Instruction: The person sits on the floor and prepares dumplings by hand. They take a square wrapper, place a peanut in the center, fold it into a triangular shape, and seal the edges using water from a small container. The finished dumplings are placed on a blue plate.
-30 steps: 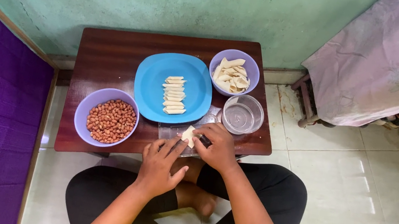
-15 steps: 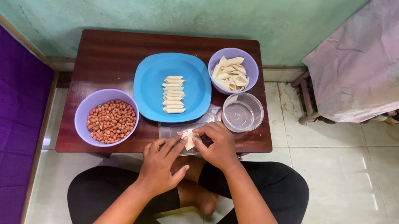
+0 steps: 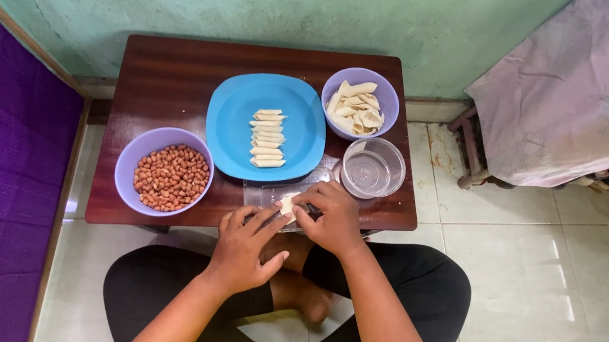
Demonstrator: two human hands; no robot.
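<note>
Lower centre of the frame, at the near edge of the low wooden table (image 3: pixel 161 89): both hands meet over a clear plastic sheet (image 3: pixel 261 193) laid flat on the wood, probably there as a clean work surface.

Right hand (image 3: pixel 330 216) is curled, fingertips pinched onto a small pale dough piece (image 3: pixel 286 204). Left hand (image 3: pixel 243 245) lies mostly flat, fingers loosely spread, tips touching the same piece from the lower-left side, steadying rather than gripping. How much of the piece sits under the fingers I cannot tell.

Dough piece looks short; its long axis seems to run roughly up-down in the frame, tilted a bit, but most of it is covered.

Just above the hands, a blue plate (image 3: pixel 232 134) carries a column of finished rolls (image 3: pixel 268 138), each lying with its long axis left-right, stacked top to bottom. Neat row likely keeps them from sticking.

Upper right of the table: a purple bowl of pale dough strips (image 3: pixel 358 108). Below it, a clear empty-looking container (image 3: pixel 373 168), just beside the right hand. Left side: a purple bowl of peanuts (image 3: pixel 170 176), near the left hand's reach.
</note>
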